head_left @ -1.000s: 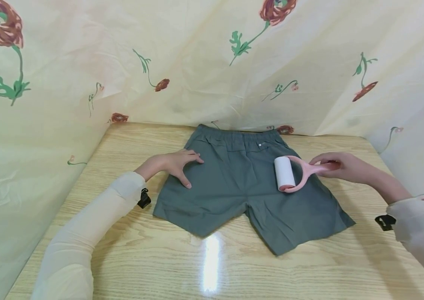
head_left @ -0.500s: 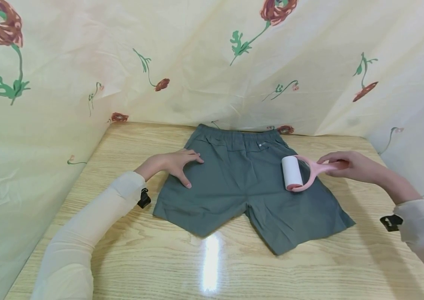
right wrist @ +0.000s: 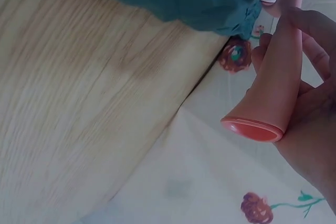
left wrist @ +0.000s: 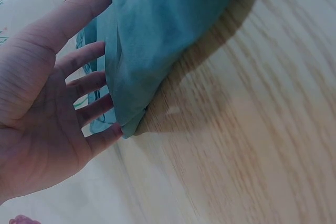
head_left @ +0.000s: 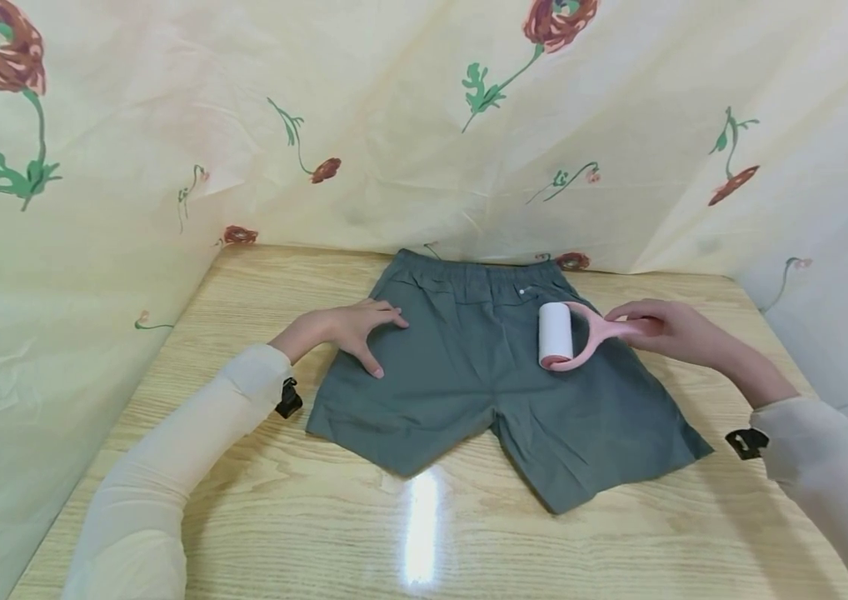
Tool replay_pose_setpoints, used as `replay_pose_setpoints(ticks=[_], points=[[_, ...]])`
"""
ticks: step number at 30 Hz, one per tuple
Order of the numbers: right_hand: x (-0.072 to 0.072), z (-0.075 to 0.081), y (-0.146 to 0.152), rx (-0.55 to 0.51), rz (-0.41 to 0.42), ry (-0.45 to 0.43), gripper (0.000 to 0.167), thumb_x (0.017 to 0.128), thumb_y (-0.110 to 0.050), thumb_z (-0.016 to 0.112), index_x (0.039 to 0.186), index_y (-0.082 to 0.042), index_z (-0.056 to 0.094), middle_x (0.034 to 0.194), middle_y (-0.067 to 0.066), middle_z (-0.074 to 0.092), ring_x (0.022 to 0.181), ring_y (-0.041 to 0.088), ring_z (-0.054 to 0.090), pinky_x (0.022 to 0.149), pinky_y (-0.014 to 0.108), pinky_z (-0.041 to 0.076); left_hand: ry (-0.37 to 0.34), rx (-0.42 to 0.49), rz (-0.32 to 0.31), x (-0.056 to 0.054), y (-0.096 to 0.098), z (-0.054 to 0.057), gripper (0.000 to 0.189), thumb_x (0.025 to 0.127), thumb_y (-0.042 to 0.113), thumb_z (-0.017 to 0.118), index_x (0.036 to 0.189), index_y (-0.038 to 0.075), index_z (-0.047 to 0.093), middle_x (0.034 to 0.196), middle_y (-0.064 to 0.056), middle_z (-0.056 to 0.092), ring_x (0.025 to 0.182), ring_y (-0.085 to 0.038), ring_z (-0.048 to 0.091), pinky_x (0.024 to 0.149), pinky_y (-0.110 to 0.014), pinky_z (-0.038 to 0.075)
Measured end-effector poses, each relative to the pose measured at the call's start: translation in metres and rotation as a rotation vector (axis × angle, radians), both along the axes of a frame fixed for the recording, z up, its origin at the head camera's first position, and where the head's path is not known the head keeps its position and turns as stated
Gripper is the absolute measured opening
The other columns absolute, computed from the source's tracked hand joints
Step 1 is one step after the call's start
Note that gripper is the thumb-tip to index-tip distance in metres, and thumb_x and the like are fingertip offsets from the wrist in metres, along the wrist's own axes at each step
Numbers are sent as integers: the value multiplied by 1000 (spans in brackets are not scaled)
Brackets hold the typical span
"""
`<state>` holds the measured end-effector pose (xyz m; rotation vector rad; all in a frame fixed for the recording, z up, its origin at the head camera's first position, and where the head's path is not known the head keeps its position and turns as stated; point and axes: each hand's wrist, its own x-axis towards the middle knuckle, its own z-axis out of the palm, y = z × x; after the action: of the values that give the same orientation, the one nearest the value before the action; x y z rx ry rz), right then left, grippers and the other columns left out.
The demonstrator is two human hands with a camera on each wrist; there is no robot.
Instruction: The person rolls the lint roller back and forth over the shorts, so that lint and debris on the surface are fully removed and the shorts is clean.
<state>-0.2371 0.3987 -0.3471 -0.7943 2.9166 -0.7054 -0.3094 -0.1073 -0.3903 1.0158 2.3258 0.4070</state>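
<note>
Dark grey-green shorts (head_left: 454, 358) lie flat on the wooden table, waistband toward the back. My left hand (head_left: 356, 327) rests on their left side with the fingers spread; in the left wrist view its fingertips (left wrist: 113, 129) touch the edge of the cloth. My right hand (head_left: 667, 333) grips the pink handle of a lint roller (head_left: 591, 337). The roller's white cylinder (head_left: 556, 333) lies on the upper right part of the shorts, below a small white dot near the waistband. In the right wrist view, fingers and thumb wrap the handle (right wrist: 273, 82), its hollow end showing.
A pale curtain (head_left: 394, 125) printed with red flowers stands behind the table and along both sides. The wooden tabletop (head_left: 281, 517) shows around the shorts, with a bright light reflection near the front. A black strap piece (head_left: 289, 398) hangs at each wrist.
My right hand first draws the lint roller a little to the right, then brings it back left and slightly up the shorts. The left hand stays in place.
</note>
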Motion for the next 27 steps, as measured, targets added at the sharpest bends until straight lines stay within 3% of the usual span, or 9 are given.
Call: replay_pose_setpoints(ticks=[7, 12, 17, 21, 27], points=[[-15, -6, -27, 3, 67, 77, 31, 89, -5, 78, 120, -7, 74, 111, 9, 75, 87, 1, 57, 77, 12, 47, 7, 5, -1, 0, 0, -1, 93, 83, 40, 86, 158, 15, 38, 169, -16, 17, 157, -39, 13, 125, -56, 23], [-23, -6, -51, -13, 63, 14, 31, 92, -7, 75, 123, -5, 73, 119, 14, 73, 96, 10, 62, 81, 13, 49, -10, 7, 8, 0, 0, -1, 92, 83, 39, 85, 159, 15, 37, 170, -16, 15, 157, -40, 11, 125, -57, 23], [-28, -4, -75, 0, 45, -28, 31, 94, -8, 74, 124, -4, 71, 122, 15, 72, 97, 20, 63, 82, 21, 53, -15, 8, 7, 0, 0, -1, 92, 84, 40, 85, 159, 16, 36, 170, -16, 14, 157, -40, 10, 125, -57, 23], [-35, -5, -92, 25, 70, -9, 31, 93, -8, 74, 125, -5, 71, 118, 14, 73, 90, 20, 60, 80, 30, 53, -14, 10, 4, 0, 0, -1, 92, 84, 40, 85, 159, 15, 37, 170, -16, 15, 157, -40, 11, 125, -57, 23], [-41, -4, -112, 43, 104, 0, 33, 95, -10, 72, 127, -7, 70, 119, 15, 70, 93, 22, 60, 82, 41, 52, -5, 6, 3, -1, 0, -2, 92, 84, 40, 85, 159, 15, 37, 170, -17, 15, 157, -40, 11, 125, -57, 23]])
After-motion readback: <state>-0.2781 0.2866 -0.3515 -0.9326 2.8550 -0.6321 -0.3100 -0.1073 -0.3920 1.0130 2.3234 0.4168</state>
